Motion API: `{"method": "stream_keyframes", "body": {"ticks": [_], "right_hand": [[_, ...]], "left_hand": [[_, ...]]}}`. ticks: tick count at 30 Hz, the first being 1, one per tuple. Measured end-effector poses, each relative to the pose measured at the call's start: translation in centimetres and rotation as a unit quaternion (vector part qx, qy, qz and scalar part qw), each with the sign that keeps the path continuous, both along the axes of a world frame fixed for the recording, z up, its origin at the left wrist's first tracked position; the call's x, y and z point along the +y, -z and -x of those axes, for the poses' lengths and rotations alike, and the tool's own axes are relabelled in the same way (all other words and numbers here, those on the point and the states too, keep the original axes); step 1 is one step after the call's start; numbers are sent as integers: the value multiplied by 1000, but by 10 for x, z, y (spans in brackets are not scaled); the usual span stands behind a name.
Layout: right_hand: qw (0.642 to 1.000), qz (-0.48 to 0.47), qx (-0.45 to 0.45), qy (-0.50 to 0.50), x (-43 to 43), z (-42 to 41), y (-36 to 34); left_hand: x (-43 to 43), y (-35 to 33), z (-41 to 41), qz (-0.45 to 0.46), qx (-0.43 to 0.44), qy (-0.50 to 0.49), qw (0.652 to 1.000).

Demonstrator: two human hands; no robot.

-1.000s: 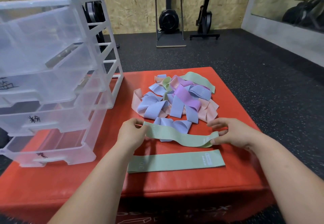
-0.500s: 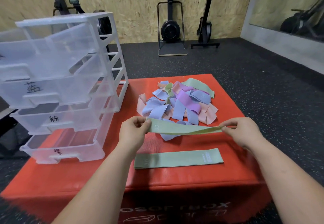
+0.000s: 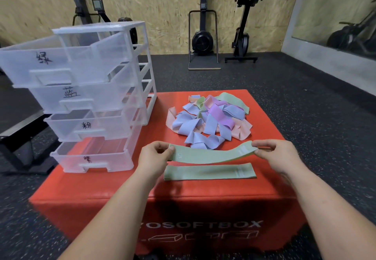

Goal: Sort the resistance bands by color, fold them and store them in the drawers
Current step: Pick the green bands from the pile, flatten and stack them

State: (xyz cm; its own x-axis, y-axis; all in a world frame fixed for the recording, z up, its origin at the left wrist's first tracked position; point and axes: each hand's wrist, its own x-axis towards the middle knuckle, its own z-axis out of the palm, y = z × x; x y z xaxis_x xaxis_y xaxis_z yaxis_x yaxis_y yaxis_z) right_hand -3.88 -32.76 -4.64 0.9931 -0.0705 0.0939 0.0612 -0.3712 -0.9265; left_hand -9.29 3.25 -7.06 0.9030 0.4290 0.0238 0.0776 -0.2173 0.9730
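Clear drawers point(image 3: 81, 101) pulled out; L hand point(image 3: 151, 158) & R hand point(image 3: 278, 156) pinch held green band point(image 3: 209, 155) ends, fingers point(image 3: 160, 145) curled.

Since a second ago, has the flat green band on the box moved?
No. The flat band lies in the same spot near the box's front edge; only the camera shifted.

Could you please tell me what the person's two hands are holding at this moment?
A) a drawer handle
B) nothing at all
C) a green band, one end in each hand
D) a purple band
C: the left hand and the right hand each pinch one end of the green band spanning between them.
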Motion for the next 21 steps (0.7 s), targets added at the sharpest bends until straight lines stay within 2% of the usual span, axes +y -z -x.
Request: {"method": "stream_keyframes", "body": {"ticks": [5,9,13,16,21], "right_hand": [[1000,3,19,-22,-1,6,7],[997,60,35,-45,2,9,19],[981,173,59,-63,9,12,36],[976,204,54,-60,13,13,36],[981,195,15,13,9,8,38]], "left_hand": [[8,6,10,-26,14,3,1000],[14,14,14,-68,37,-1,997],[18,25,17,-200,95,35,975],[26,28,15,-209,105,33,972],[26,25,11,-198,84,24,976]]}}
